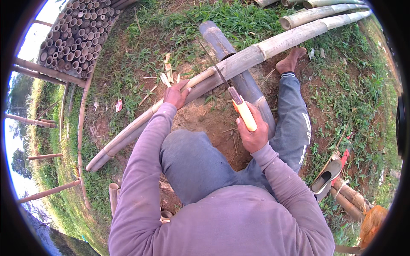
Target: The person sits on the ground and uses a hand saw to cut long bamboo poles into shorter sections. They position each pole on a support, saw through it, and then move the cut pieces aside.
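My left hand (176,94) is closed around a slim pale bamboo pole (147,113) lying alongside a thicker bamboo pole (243,62). In my right hand (255,131) is the yellow handle of a handsaw (246,114), with the fingers wrapped round it. The dark, narrow saw blade (217,68) points away from me and crosses the poles near the slim pole's far end. Whether its teeth touch the bamboo, I cannot tell. Beneath the poles, a thick grey bamboo log (245,85) lies crosswise on the ground.
More bamboo poles (314,18) lie at the far right. A stack of cut bamboo pieces (74,38) stands at the far left beside a bamboo-pole fence (81,128). My bare foot (291,59) rests by the thick pole. A shoe (327,176) and an orange net bag (372,225) are at right.
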`<state>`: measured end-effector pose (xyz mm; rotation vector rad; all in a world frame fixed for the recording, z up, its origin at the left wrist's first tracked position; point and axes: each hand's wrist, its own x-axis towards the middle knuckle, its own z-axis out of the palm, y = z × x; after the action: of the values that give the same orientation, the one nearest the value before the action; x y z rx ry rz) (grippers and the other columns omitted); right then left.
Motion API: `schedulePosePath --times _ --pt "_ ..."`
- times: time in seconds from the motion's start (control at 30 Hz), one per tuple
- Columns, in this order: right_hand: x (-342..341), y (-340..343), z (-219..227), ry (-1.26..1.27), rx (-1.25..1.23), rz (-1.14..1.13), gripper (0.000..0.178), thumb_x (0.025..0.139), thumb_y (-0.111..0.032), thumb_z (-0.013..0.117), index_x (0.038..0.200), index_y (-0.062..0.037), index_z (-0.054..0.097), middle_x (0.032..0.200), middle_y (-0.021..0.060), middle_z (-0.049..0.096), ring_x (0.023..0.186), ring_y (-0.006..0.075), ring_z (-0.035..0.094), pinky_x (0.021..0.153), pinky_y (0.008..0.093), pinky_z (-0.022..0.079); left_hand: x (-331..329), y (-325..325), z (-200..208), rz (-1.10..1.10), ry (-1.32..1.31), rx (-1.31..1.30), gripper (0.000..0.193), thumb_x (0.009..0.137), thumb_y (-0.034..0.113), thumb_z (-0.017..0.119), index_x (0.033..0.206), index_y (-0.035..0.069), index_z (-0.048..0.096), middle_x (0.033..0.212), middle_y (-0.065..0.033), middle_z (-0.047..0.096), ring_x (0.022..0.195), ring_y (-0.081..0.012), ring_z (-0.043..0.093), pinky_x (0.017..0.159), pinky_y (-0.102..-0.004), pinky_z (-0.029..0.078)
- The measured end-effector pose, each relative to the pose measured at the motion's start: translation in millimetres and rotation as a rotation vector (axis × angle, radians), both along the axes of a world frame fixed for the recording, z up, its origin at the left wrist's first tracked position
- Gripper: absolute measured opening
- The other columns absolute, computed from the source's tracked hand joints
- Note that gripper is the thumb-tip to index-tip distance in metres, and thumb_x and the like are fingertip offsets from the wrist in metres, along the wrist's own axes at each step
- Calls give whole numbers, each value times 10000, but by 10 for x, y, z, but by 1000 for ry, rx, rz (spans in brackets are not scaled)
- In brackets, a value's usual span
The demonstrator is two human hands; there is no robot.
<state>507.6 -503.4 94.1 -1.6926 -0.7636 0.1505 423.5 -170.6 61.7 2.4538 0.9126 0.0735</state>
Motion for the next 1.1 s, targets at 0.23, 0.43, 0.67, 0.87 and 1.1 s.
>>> schedulePosePath --times 0.23,0.43,0.67,0.87,1.1 --pt "17 48 -6 -81 4 10 525 922 -25 761 1420 27 604 1344 212 715 1164 311 760 960 379 605 -18 55 -175 -9 -63 11 451 983 380 734 1407 227 712 1331 -134 747 1227 -376 697 1103 -455 519" --pt "-51 17 40 1 -40 15 519 924 -10 740 1425 30 610 1328 203 731 1169 289 761 974 365 600 -42 86 -252 0 -69 2 448 985 396 725 1405 240 715 1319 -128 754 1222 -361 699 1119 -465 494" --pt "132 153 -119 37 -49 16 503 920 16 708 1416 36 623 1295 193 751 1174 272 759 996 351 588 -23 57 -230 -11 -62 0 477 988 388 721 1436 226 696 1331 -174 741 1237 -390 695 1106 -451 520" --pt "206 335 97 -13 -63 19 483 912 36 701 1391 35 643 1283 196 754 1173 265 759 998 349 586 -44 99 -275 1 -4 92 493 981 458 719 1431 256 701 1316 -104 762 1209 -339 709 1117 -456 482" --pt "-186 -331 9 58 -98 -9 499 900 52 697 1395 39 637 1299 189 751 1171 256 759 991 345 587 -75 28 -214 -14 -38 88 473 996 373 724 1432 198 678 1392 -152 707 1284 -369 660 1129 -452 495"
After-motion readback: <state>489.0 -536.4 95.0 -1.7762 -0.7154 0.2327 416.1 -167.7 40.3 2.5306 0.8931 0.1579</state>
